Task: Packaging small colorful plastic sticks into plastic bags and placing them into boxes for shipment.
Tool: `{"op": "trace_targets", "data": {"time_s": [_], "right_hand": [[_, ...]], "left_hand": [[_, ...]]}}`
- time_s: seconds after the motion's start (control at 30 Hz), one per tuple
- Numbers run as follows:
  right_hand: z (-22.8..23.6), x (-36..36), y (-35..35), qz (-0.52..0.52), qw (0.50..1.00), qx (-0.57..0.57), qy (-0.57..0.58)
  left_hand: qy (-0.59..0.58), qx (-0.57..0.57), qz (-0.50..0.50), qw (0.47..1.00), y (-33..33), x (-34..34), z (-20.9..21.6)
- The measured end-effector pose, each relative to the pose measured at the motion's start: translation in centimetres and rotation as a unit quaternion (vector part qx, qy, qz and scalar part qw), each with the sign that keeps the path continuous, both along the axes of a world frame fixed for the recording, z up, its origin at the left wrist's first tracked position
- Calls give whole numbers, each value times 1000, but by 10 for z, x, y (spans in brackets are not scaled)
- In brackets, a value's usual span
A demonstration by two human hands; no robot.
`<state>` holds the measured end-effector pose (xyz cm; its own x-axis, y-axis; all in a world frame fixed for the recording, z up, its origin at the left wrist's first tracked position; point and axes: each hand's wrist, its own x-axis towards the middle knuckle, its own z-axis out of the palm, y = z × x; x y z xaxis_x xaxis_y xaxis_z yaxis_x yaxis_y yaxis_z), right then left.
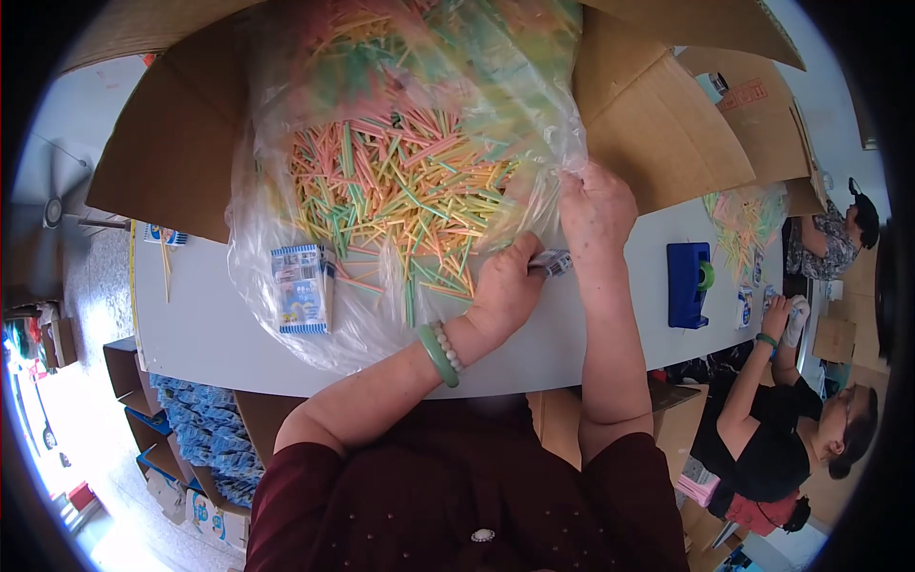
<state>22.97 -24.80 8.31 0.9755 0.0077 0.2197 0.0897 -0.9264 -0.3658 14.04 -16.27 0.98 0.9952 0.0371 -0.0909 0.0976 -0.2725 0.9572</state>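
Note:
A large clear plastic bag (pixel 250 286) lies open on the table, full of thin pink, yellow and green sticks (pixel 391 181). My left hand (pixel 505 291), with a green bangle and a beaded bracelet on its wrist, is closed around a small blue-and-white packet (pixel 553 261), mostly covered by the fingers. Beside it, my right hand (pixel 599 212) pinches the right edge of the clear bag. Another blue-and-white packet (pixel 303 289) rests on the bag's plastic at the left, near some loose sticks.
Cardboard box flaps (pixel 658 124) rise around the bag. To the right on the white table (pixel 629 324) stands a blue tape dispenser (pixel 688 286). Farther right, a co-worker (pixel 782 419) handles something beside another stick pile (pixel 748 224). A box of blue packets (pixel 205 424) sits below left.

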Motion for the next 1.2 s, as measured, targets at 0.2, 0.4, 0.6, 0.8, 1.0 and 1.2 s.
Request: {"op": "trace_targets", "data": {"time_s": [0.2, 0.4, 0.6, 0.8, 1.0, 1.2], "right_hand": [[1, -1, -12, 29, 983, 183, -9], [-1, 0, -8, 37, 970, 241, 10], [2, 7, 3, -46, 993, -67, -83], [6, 19, 5, -97, 979, -129, -121], [12, 29, -2, -48, 970, 10, -237], [20, -3, 11, -4, 924, 337, -182]], "left_hand": [[-42, -66, -9, 997, -5, -5, 18], [41, -169, -19, 985, -7, 10, -10], [20, 62, -92, 994, -4, -4, 14], [-160, 245, -137, 946, -13, -8, 10], [-187, 228, -140, 945, -26, -9, -2], [-151, 98, -108, 978, -24, -13, 1]]}}
